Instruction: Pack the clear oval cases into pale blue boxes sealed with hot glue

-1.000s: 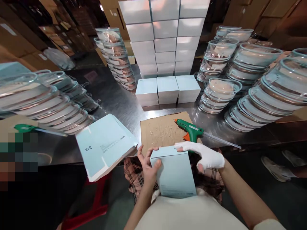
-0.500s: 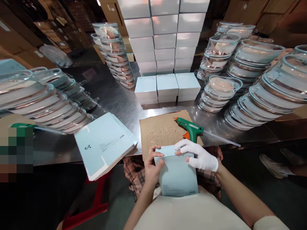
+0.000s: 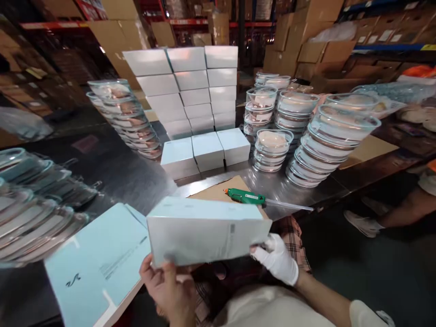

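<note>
A pale blue and white cardboard box (image 3: 204,236) is lifted above the table's front edge, its long white side turned toward me. My bare left hand (image 3: 170,286) grips its lower left corner, with the thumb on the white side. At the box's lower right end, my white-gloved right hand (image 3: 277,261) holds the edge between thumb and fingers; some fingertips are hidden. Just beyond the box lies a green glue gun (image 3: 245,196) with a clear glue stick in its back. It rests on a brown cardboard sheet (image 3: 218,188), mostly covered by the box.
Flat light-blue cartons (image 3: 102,259) lie at the left. Finished-looking white boxes (image 3: 207,152) stand in a row before a tall stack (image 3: 190,86). Stacks of clear round containers (image 3: 320,145) flank them on both sides. A person's leg and shoe (image 3: 363,222) show at right.
The box has come up from my lap and turned, so its long side faces me. Both hands moved with it, the left one to its lower left corner. My view has swung rightward and up.
</note>
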The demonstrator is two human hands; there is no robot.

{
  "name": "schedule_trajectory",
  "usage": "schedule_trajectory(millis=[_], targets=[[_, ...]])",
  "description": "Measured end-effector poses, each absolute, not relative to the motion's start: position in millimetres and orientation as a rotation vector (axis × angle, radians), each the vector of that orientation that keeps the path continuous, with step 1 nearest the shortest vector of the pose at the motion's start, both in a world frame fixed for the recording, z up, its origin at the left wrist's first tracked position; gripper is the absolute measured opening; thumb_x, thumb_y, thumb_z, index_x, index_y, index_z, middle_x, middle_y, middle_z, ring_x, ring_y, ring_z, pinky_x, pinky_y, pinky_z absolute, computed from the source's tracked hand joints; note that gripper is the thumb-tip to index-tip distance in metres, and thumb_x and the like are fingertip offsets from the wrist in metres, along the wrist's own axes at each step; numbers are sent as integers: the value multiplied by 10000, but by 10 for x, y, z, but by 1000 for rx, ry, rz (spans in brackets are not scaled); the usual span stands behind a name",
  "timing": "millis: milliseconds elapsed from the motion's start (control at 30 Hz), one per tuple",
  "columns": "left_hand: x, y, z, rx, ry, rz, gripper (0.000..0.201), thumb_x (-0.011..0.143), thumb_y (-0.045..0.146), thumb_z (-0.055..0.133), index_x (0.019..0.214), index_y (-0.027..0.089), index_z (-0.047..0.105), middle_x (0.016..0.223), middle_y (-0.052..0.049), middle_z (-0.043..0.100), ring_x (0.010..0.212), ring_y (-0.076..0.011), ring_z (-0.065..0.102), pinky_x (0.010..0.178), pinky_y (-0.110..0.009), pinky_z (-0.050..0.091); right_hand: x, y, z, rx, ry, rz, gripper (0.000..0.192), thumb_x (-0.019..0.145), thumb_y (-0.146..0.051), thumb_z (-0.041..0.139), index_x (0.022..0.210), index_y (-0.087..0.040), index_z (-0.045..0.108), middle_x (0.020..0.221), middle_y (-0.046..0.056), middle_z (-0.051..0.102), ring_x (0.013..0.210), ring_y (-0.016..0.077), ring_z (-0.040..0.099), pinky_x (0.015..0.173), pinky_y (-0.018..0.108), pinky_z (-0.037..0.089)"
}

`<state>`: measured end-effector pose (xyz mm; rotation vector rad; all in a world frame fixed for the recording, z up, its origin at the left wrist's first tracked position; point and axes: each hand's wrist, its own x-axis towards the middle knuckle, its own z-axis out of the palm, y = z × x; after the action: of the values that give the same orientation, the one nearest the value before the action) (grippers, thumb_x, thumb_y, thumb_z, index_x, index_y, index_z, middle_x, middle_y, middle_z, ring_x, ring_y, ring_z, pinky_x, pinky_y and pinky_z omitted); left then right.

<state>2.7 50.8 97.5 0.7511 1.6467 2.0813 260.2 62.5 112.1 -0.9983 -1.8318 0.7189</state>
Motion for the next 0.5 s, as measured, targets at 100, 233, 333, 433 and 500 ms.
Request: schedule_trajectory(millis=[100, 233, 333, 433, 500], targets=[[-47, 522, 1146, 1459, 1832, 1975, 915, 663, 536, 915, 1422, 262, 483, 1723, -165, 273, 1639, -406, 38, 1263, -695, 114, 2651, 847, 1488, -828, -2140, 468, 276, 1038, -303, 502, 888, -188, 702, 743, 49, 709, 712, 172, 678, 736, 284, 562], [-357, 576, 1378, 2103, 1738, 1386, 911, 557, 597, 957, 1346, 283, 627, 1434, -173, 658, 1502, -500, 396, 1195, -773, -125, 2738, 1347, 1965, -348, -2625, 497, 206, 1017, -307, 574, 1075, -221, 751, 899, 42, 791, 830, 147, 734, 831, 243, 567], [-481, 525, 1390, 2117, 1634, 1315, 806, 556, 596, 957, 1260, 303, 695, 1206, -119, 766, 1261, -470, 642, 1235, -763, -41, 3042, 2096, 2354, -789, -2569, 456, 380, 938, -522, 693, 1184, -241, 762, 1129, 22, 798, 1027, 171, 752, 935, 256, 577], [-430, 385, 1241, 1766, 1702, 1630, 817, 582, 536, 961, 1314, 328, 664, 1301, -76, 718, 1275, -403, 650, 1269, -632, 279, 3535, 3009, 2725, -1199, -2367, 204, 504, 901, -413, 746, 1270, -69, 723, 1269, 208, 736, 1174, 338, 700, 1070, 505, 512], [-357, 296, 1098, 1481, 1765, 1723, 809, 563, 523, 972, 1286, 300, 686, 1235, -71, 739, 1222, -392, 679, 1128, -552, 512, 3799, 3503, 2878, -1571, -2378, -65, 671, 760, -425, 883, 1265, -18, 712, 1257, 240, 731, 1157, 346, 704, 1045, 468, 522]])
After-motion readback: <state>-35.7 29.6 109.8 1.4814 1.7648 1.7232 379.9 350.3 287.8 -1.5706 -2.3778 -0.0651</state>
